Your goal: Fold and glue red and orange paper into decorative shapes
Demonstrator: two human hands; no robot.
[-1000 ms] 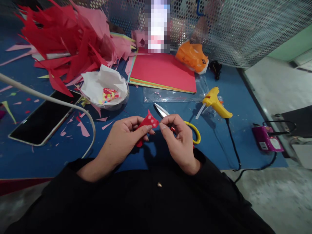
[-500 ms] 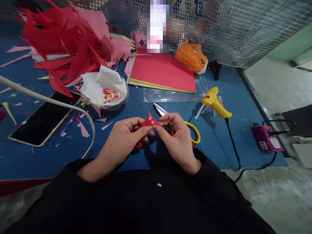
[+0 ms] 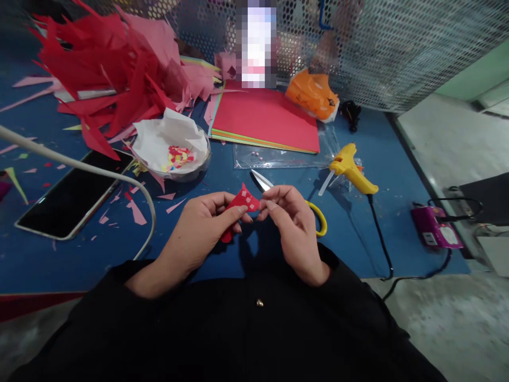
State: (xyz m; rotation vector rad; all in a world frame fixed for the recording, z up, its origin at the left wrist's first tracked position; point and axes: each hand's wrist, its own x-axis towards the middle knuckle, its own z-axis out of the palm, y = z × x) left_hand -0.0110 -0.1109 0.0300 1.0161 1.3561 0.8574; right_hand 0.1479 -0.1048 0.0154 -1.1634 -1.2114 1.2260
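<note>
My left hand is closed on a folded piece of red paper, thumb on top. Several small pale pink squares sit on the paper's face, and one corner points up. Close to the paper's right corner, my right hand has its thumb and fingertips pinched together; whatever is between them is too small to make out. Scissors with a yellow handle loop lie on the table beneath my right hand, partly covered by it.
A paper-lined bowl holds small coloured bits. Left are a phone, a pale cable and red paper scraps. Behind lie stacked coloured sheets and an orange packet. A yellow glue gun lies right.
My right hand has drawn slightly to the right, away from the red paper's edge, uncovering the pink squares there. My left hand keeps its hold in the same place.
</note>
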